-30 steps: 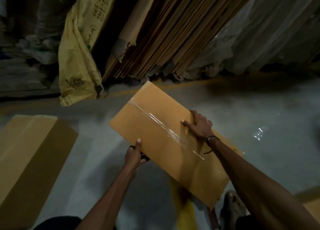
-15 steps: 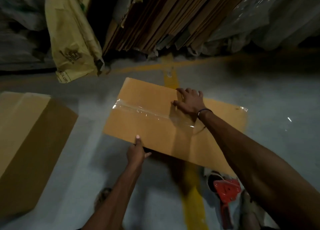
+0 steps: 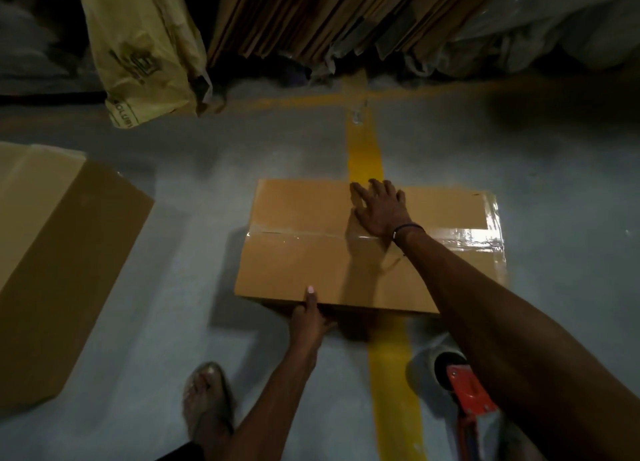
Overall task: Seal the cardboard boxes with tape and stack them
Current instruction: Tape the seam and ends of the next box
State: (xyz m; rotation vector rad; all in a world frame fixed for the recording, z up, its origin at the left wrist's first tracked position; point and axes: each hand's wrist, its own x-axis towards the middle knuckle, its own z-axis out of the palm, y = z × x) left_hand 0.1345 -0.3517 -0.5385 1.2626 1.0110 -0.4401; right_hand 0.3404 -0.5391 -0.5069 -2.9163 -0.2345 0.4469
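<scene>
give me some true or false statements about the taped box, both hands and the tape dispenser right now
1. The right hand lies flat on top of the taped box. True.
2. The left hand holds the red tape dispenser. False: it grips the box's near edge; the dispenser lies on the floor.
3. Clear tape runs along the box's top seam. True.
4. The taped box is stacked on the second cardboard box. False: that one sits apart, to the left.
5. A yellow floor line passes under the taped box. True.
</scene>
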